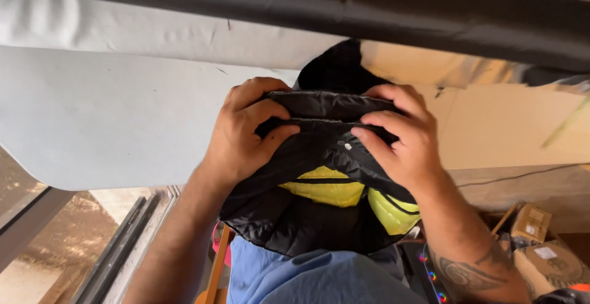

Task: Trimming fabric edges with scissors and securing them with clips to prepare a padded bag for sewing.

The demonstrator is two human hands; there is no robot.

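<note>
I hold a black quilted garment (319, 175) with yellow-green panels (326, 192) up in front of me. My left hand (243, 129) pinches its folded upper edge from the left, thumb under, fingers over. My right hand (399, 132) grips the same edge from the right. A small silver snap (348, 146) shows just below the edge between my hands. The garment's lower part hangs down against my blue shirt (307, 276).
A large grey-white board (104, 113) lies behind the garment, with a black fabric band (369, 9) across the top. Beige cardboard (510, 126) is at right. Cardboard boxes (531, 224) sit lower right. A window frame (117, 249) and ground show lower left.
</note>
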